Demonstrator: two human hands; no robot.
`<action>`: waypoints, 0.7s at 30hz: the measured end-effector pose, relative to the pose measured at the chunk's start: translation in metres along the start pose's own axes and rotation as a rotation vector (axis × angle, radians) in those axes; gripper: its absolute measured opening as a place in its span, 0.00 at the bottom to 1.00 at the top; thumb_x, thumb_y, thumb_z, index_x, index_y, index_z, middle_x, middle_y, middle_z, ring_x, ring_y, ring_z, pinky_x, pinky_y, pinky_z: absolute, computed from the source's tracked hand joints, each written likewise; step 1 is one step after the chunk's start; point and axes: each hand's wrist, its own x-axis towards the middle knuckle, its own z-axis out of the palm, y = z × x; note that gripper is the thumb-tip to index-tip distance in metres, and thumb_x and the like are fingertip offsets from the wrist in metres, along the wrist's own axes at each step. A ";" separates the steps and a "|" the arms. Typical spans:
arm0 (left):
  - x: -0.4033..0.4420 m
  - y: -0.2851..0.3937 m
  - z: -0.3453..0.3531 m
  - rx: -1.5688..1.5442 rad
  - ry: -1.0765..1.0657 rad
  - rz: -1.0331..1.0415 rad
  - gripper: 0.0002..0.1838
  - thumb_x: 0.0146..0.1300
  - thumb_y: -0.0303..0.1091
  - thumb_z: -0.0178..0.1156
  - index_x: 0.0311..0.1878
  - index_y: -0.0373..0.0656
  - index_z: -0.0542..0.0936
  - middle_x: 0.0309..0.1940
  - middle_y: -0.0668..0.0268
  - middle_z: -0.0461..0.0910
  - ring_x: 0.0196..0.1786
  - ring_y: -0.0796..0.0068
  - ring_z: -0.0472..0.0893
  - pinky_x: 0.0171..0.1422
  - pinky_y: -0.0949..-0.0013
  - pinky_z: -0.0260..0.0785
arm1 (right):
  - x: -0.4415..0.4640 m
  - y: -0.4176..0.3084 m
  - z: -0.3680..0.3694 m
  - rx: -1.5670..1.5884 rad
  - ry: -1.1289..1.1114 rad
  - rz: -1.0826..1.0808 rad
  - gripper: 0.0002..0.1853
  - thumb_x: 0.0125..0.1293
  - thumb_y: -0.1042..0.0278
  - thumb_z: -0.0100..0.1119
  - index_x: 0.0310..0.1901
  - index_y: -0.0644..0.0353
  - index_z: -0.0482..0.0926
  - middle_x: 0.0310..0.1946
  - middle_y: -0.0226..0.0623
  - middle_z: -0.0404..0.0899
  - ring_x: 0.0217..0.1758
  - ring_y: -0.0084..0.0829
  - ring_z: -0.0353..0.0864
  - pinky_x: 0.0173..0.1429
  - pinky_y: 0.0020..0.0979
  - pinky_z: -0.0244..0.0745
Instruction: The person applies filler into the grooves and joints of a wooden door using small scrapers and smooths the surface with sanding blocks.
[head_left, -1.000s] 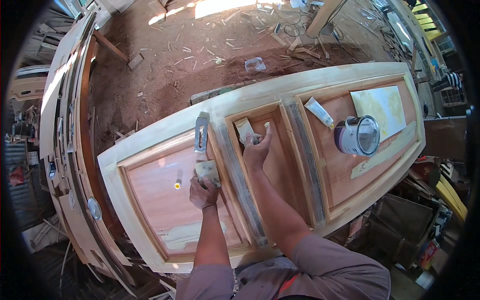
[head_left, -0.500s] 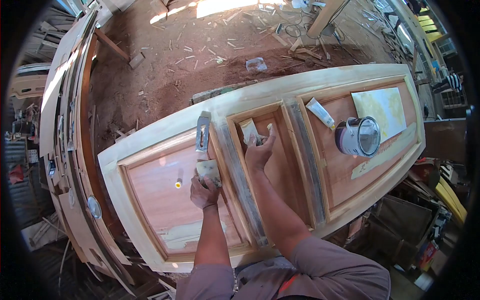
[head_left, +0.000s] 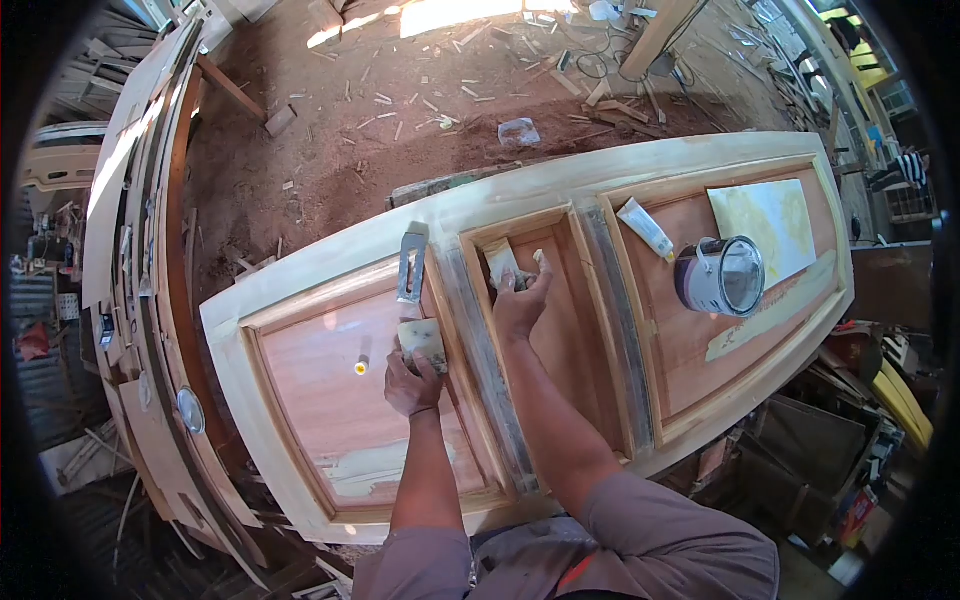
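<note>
My left hand is closed round a pale, stained square piece over the left panel of a wooden door. Over the narrow middle panel, my right hand grips a putty scraper with a pale, smeared blade; its index finger is raised and has putty on the tip. A metal scraper lies across the left panel's upper frame. To the left of my left hand sits a small yellow-and-white cap.
On the right panel are a white tube, an open metal can and a putty-stained sheet. Long boards stand at the left. Wood scraps litter the dirt floor. A person in striped clothing is at the far right.
The view has shifted slightly, so the door appears a little lower and further right. My right hand's scraper blade is tilted differently in the middle panel. My left hand keeps its grip.
</note>
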 end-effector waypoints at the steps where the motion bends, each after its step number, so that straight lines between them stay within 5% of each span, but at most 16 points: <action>1: -0.001 0.000 0.001 -0.004 0.010 0.010 0.19 0.73 0.50 0.58 0.50 0.42 0.76 0.37 0.47 0.86 0.41 0.40 0.86 0.44 0.42 0.78 | 0.000 0.001 0.000 -0.008 0.000 -0.013 0.35 0.69 0.76 0.71 0.75 0.54 0.68 0.42 0.41 0.83 0.42 0.36 0.85 0.50 0.39 0.81; 8: 0.001 0.002 -0.001 0.000 0.005 -0.007 0.21 0.73 0.52 0.59 0.47 0.40 0.77 0.35 0.48 0.85 0.39 0.41 0.86 0.42 0.42 0.79 | 0.002 -0.008 0.000 -0.087 -0.009 -0.033 0.34 0.69 0.77 0.70 0.75 0.56 0.68 0.39 0.39 0.83 0.40 0.32 0.85 0.48 0.37 0.81; 11: -0.001 0.001 -0.001 -0.002 0.013 0.004 0.21 0.72 0.51 0.60 0.47 0.40 0.77 0.35 0.49 0.85 0.39 0.42 0.86 0.41 0.42 0.78 | 0.004 -0.011 -0.003 -0.069 -0.071 -0.008 0.35 0.68 0.75 0.72 0.75 0.55 0.68 0.44 0.43 0.84 0.41 0.40 0.86 0.52 0.42 0.81; 14: 0.000 -0.002 -0.001 0.009 0.003 0.009 0.20 0.71 0.51 0.60 0.48 0.41 0.77 0.35 0.49 0.86 0.39 0.42 0.86 0.41 0.42 0.78 | 0.029 0.036 -0.003 0.008 -0.090 -0.170 0.37 0.67 0.77 0.73 0.75 0.60 0.67 0.48 0.42 0.82 0.43 0.35 0.85 0.51 0.37 0.82; 15: 0.000 -0.004 0.000 0.007 0.006 0.014 0.20 0.71 0.51 0.60 0.48 0.41 0.78 0.36 0.49 0.86 0.38 0.42 0.86 0.41 0.42 0.78 | 0.030 0.017 -0.014 0.283 -0.205 0.047 0.37 0.68 0.79 0.72 0.76 0.62 0.67 0.54 0.40 0.80 0.46 0.29 0.83 0.51 0.30 0.82; 21: 0.000 -0.002 0.000 -0.052 0.034 0.039 0.19 0.71 0.52 0.60 0.49 0.45 0.79 0.35 0.53 0.85 0.37 0.45 0.86 0.40 0.46 0.80 | 0.027 0.003 -0.103 0.454 -0.232 -0.068 0.35 0.74 0.77 0.68 0.78 0.61 0.64 0.56 0.41 0.80 0.49 0.28 0.84 0.53 0.30 0.85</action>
